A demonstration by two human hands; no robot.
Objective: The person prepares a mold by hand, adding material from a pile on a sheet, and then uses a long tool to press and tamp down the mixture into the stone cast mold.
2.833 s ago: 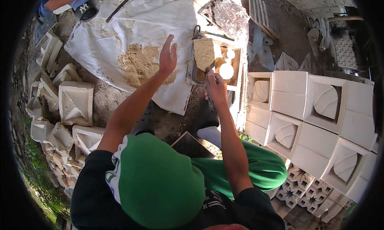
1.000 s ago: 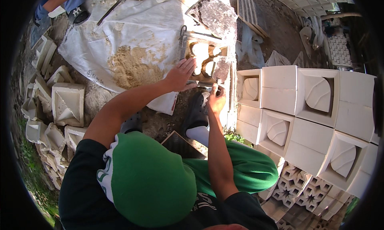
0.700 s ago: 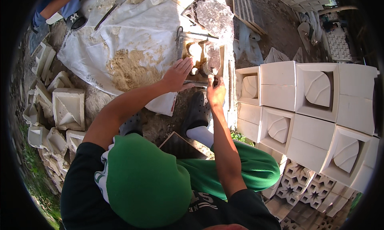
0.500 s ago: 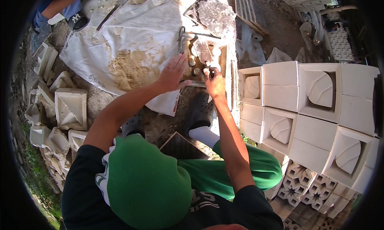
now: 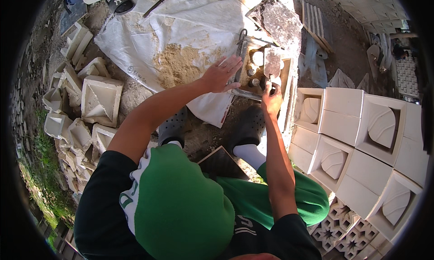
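Note:
A shallow rectangular mould frame [image 5: 247, 94] lies on the ground in front of my feet. Inside it stand several short round knobs [image 5: 253, 82], and some pale material shows around them. My right hand [image 5: 271, 97] is closed round the handle of a trowel, whose flat, grey-smeared blade [image 5: 272, 61] points away from me over the mould. At the mould's left edge, my left hand [image 5: 222, 74] is open, with its fingers stretched toward the rim and its thumb apart. Whether its fingertips touch the rim I cannot tell.
Sand [image 5: 178, 63] lies on a white sheet [image 5: 135, 40] to the left. A rough grey slab [image 5: 278, 22] rests beyond the mould. Pale hollow blocks [image 5: 343, 108] are stacked at the right; others [image 5: 101, 99] are piled at the left. Another person's cap [image 5: 121, 4] shows far left.
The whole view has shifted, so things appear farther right and lower. The trowel blade has turned from slanting left to pointing nearly straight away, a little farther right over the mould.

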